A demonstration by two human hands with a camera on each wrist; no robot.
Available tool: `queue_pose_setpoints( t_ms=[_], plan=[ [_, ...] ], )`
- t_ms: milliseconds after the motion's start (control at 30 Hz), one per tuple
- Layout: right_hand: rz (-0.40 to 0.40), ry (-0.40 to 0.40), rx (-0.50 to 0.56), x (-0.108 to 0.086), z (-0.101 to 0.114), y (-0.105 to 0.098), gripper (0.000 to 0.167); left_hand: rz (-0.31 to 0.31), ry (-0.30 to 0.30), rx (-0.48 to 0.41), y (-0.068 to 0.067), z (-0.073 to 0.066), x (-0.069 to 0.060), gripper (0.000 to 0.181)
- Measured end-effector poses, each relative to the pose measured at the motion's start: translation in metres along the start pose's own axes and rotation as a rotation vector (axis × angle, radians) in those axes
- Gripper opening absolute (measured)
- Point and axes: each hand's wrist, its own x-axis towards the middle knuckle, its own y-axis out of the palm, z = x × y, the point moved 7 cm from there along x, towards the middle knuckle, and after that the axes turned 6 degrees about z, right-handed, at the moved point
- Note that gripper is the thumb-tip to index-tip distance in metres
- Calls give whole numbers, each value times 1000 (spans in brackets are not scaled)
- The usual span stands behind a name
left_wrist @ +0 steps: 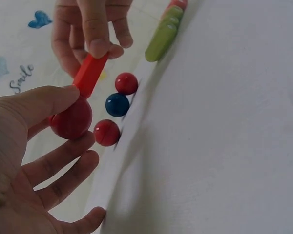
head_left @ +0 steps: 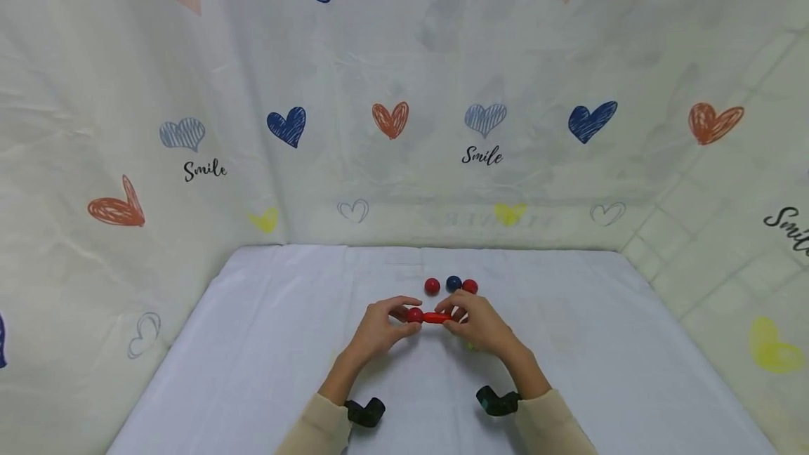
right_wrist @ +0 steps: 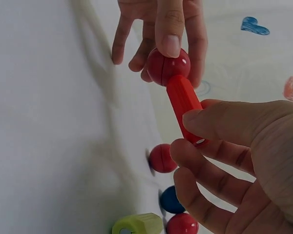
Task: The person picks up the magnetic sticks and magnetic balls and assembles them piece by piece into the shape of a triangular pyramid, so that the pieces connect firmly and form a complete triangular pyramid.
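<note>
My left hand (head_left: 382, 329) pinches a shiny red ball (left_wrist: 72, 118) between thumb and fingers. A red plastic stick (right_wrist: 183, 105) is pinched by my right hand (head_left: 482, 323). One end of the stick meets the ball, and both are held above the white cloth. Whether the stick is fixed to the ball or only touching it, I cannot tell. Its free end shows a small pale spot in the right wrist view.
Behind the hands, a red ball (head_left: 432, 286), a dark blue ball (head_left: 454, 283) and another red ball (head_left: 470, 286) lie on the white-clothed table (head_left: 265, 343). Yellow-green sticks (left_wrist: 162, 41) lie by the right hand. A heart-printed sheet (head_left: 417, 55) hangs behind.
</note>
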Motion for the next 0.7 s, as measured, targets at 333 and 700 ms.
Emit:
queue_pose_setpoints(
  t_ms=[333,700],
  plan=[
    [-7,35,54,-1,-2,-1,27,-10,-16,3,-3,2,-2,36],
    [-98,142,97,-7,-34,-23,29,-41,-57,-15,-12,8,-3,35]
  ],
)
